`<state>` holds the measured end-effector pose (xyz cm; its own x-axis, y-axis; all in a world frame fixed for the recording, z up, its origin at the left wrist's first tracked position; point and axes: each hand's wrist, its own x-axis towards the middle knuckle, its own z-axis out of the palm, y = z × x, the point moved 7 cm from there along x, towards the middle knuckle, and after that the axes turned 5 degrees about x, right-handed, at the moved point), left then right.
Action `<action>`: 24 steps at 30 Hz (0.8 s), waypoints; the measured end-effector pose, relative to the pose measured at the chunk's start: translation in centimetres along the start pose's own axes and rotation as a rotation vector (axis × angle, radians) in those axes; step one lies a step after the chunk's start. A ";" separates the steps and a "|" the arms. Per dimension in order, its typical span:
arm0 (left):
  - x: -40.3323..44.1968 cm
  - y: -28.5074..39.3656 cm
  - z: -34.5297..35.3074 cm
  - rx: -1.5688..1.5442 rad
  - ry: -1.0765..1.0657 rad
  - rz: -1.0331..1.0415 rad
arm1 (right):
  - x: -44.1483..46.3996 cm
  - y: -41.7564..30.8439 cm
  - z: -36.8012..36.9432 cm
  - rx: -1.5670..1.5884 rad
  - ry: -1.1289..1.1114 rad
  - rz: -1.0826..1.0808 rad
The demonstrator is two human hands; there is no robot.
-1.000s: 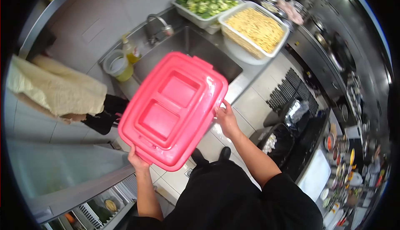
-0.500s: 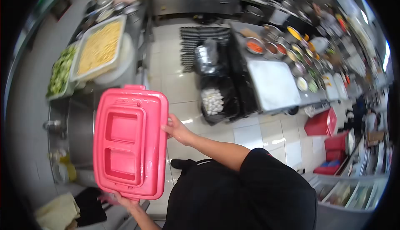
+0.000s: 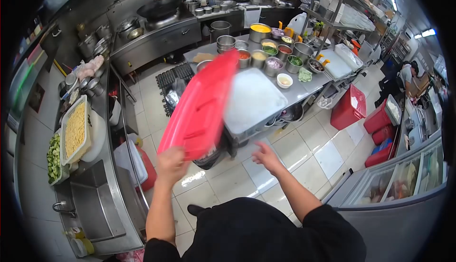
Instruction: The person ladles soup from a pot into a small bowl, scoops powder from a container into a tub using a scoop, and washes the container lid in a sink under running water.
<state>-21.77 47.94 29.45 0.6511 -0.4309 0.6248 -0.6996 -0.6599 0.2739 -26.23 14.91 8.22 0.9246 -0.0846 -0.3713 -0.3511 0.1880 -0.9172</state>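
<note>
A red plastic lid [image 3: 199, 105], smeared by motion, hangs tilted in front of me. My left hand [image 3: 172, 165] grips its lower edge, with the fingers wrapped round the rim. Off to the lid's right, my right hand [image 3: 267, 158] is in the air above the floor, holding nothing, its fingers partly apart. Behind the lid, a dark bin bag [image 3: 207, 161] is mostly covered. The white cutting board [image 3: 254, 98] on the steel table lies just beyond the lid's right side.
To my left is a steel sink [image 3: 97, 205], with a basket of noodles [image 3: 76, 131] and chopped green vegetables [image 3: 54, 160] beyond it. Several metal pots stand on the prep table. Red bins [image 3: 349, 107] and a glass-topped freezer [image 3: 394, 181] are at right. Two people work farther off.
The lid has swung from above the sink to the right and tilted up. My right hand has let go of it; my left hand still holds it. The view has turned right.
</note>
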 end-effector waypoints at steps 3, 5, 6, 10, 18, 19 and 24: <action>-1.0 1.3 11.3 0.146 -0.259 0.208 | -1.9 0.6 -6.0 0.003 0.096 0.043; -2.0 0.4 15.5 0.166 -0.250 0.260 | -2.0 1.6 -8.9 0.063 0.178 0.079; -1.7 0.7 16.4 0.177 -0.237 0.321 | -1.8 1.5 -9.6 0.067 0.180 0.081; -0.2 -2.0 17.2 0.369 -0.200 0.049 | -0.7 1.8 -11.6 0.026 0.202 0.133; -7.6 -10.5 23.3 -1.033 0.159 -1.061 | 4.6 -1.9 -13.2 -0.614 0.217 0.057; -6.8 -10.5 22.7 -0.953 0.202 -0.886 | 5.0 -3.9 -13.3 -0.652 0.244 0.073; -7.8 -12.2 24.4 -1.160 0.423 -1.226 | 10.3 -9.1 -21.4 -0.858 0.353 -0.060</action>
<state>-11.08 44.29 3.38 0.9380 0.2414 -0.2488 0.1461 0.3757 0.9151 -16.65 -8.66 9.65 0.8958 -0.3902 -0.2129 -0.4233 -0.6026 -0.6765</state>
